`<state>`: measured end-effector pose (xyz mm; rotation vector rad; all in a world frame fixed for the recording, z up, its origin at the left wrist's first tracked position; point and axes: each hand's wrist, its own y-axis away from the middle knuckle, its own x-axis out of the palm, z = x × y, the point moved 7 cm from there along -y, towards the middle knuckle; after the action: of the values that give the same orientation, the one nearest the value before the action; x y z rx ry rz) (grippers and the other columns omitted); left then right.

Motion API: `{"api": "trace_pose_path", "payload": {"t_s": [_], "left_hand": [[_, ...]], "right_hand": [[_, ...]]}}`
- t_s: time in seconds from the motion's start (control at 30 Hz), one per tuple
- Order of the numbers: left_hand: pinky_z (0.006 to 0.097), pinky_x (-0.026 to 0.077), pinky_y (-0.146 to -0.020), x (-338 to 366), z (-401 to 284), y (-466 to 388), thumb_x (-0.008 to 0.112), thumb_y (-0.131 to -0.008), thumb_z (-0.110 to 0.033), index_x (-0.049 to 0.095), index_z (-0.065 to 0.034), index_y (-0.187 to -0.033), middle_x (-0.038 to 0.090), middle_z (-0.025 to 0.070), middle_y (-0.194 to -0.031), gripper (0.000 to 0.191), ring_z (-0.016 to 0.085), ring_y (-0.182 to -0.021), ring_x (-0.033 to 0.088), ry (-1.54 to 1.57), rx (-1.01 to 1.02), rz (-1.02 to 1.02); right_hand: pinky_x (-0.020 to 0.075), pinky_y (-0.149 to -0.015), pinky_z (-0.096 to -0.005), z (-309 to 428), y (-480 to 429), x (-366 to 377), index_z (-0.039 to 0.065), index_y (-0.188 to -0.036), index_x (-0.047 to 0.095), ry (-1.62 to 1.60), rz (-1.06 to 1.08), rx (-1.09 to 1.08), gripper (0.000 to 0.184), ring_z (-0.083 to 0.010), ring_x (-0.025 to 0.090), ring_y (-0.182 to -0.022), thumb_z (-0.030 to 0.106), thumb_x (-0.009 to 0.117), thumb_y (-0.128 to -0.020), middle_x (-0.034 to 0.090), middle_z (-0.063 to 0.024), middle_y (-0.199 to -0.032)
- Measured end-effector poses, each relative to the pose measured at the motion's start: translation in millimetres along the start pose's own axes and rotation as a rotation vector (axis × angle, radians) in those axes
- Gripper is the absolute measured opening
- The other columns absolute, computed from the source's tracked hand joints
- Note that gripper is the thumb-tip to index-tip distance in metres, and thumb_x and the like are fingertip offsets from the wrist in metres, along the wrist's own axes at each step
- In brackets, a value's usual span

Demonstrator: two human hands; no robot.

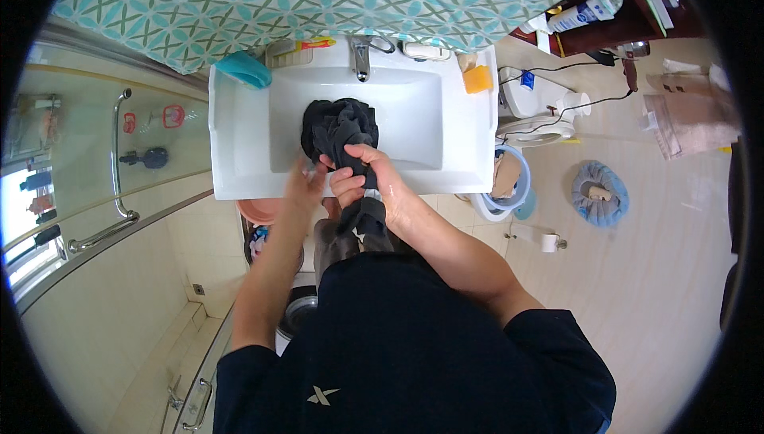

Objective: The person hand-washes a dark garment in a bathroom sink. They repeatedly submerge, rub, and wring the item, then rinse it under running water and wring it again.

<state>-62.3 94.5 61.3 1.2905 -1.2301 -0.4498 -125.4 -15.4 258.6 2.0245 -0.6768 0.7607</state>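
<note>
A bunched dark cloth garment [340, 126] lies in the left part of the white washbasin [412, 117], and part of it rises over the front rim. My right hand [367, 177] grips this cloth at the rim, and a loose end hangs below the hand. My left hand [307, 183] is blurred, beside the cloth at the front rim; whether its fingers hold any fabric cannot be told. The chrome faucet [362, 58] stands at the back of the basin, behind the cloth. No running water is visible.
On the basin's ledge are a teal cloth [245, 69], a brush with a yellow and red handle [301, 45], a white soap box [426, 51] and an orange sponge [478, 79]. A blue bucket [525, 180] holding cloth stands right of the basin; a glass shower partition [167, 135] is at left.
</note>
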Motion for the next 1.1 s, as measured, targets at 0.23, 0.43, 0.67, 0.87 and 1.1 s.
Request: {"api": "trace_pose_path", "payload": {"t_s": [0.23, 0.43, 0.67, 0.87, 1.1], "left_hand": [[0.043, 0.056, -0.089, 52.1, 93.3, 47.1, 0.063, -0.103, -0.029, 0.061, -0.0021, -0.125, 0.064, 0.0097, -0.11, 0.035, 0.024, -0.097, 0.064, 0.761, -0.038, 0.881], [0.037, 0.052, -0.084, 121.7, 62.9, 101.4, 0.065, -0.101, -0.02, 0.062, -0.0034, -0.119, 0.059, 0.0036, -0.098, 0.025, 0.017, -0.087, 0.058, 0.772, -0.122, 1.064], [0.0309, 0.048, -0.072, 219.0, -14.1, 96.1, 0.064, -0.097, -0.008, 0.061, -0.0053, -0.097, 0.05, -0.0015, -0.079, 0.004, 0.011, -0.071, 0.05, 0.297, -0.217, 0.873], [0.0346, 0.052, -0.06, 217.5, -17.7, 89.6, 0.07, -0.087, -0.005, 0.054, -0.0077, -0.085, 0.053, 0.0025, -0.068, 0.016, 0.017, -0.058, 0.053, -0.282, -0.106, 0.346], [0.0426, 0.057, -0.064, 189.6, -49.6, 47.4, 0.077, -0.075, -0.008, 0.066, 0.002, -0.073, 0.066, 0.0113, -0.076, 0.015, 0.029, -0.064, 0.064, -0.935, 0.154, 0.067]], "right_hand": [[0.043, -0.056, -0.0259, -23.6, -28.0, 43.2, -0.002, -0.128, 0.057, -0.449, 0.612, 0.005, 0.043, -0.0107, 0.052, -0.061, 0.028, 0.068, -0.098, 0.051, -0.0018, -0.083], [0.0452, -0.057, -0.0273, -21.9, 14.5, 53.4, 0.004, -0.115, 0.059, -0.473, 0.581, 0.035, 0.029, -0.0116, 0.054, -0.061, 0.028, 0.066, -0.1, 0.052, -0.0012, -0.081], [0.0346, -0.045, -0.0253, 19.0, 56.3, 48.8, 0.012, -0.098, 0.055, 0.54, -0.045, 0.091, 0.016, -0.0071, 0.042, -0.053, 0.025, 0.059, -0.106, 0.047, 0.0035, -0.072], [0.0424, -0.048, -0.0306, 68.4, 57.3, 65.1, 0.006, -0.073, 0.059, 1.651, -0.408, -0.096, 0.021, -0.0122, 0.054, -0.055, 0.015, 0.069, -0.089, 0.055, -0.002, -0.063], [0.0588, -0.076, -0.0468, 66.0, 18.4, 79.1, -0.007, -0.087, 0.073, 2.564, -0.719, -0.153, 0.024, -0.038, 0.076, -0.085, 0.016, 0.067, -0.082, 0.075, -0.0264, -0.089]]}}
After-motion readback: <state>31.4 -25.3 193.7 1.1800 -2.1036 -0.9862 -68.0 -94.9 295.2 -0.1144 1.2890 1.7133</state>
